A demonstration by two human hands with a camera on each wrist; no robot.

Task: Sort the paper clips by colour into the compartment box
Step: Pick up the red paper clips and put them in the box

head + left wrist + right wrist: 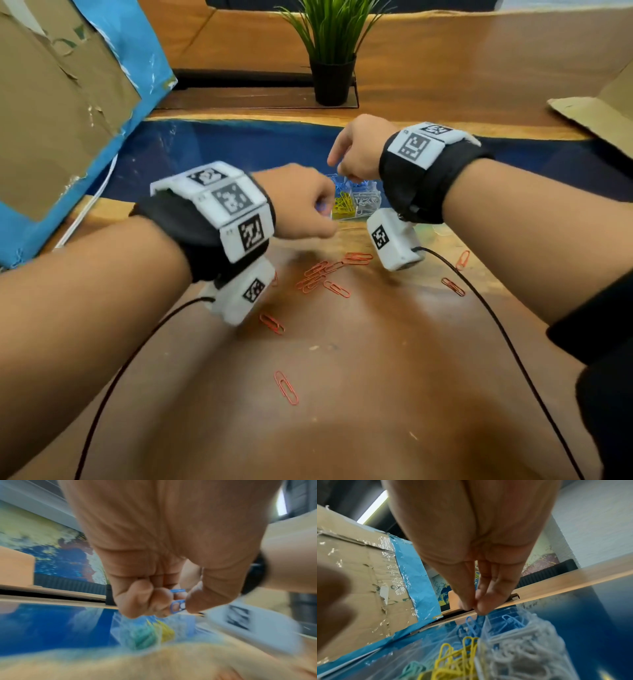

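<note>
1. The left hand (154, 555) has its fingers curled, pinching blue clips (177, 606) (at least two) just above the clear box (356, 202).
2. The right hand (363, 147) hovers over the box's blue section, fingertips (481, 605) pinched together; whether they hold anything is unclear.
3. Red clips (320, 275) lie scattered mid-desk (376, 394), toward its near edge.
</note>
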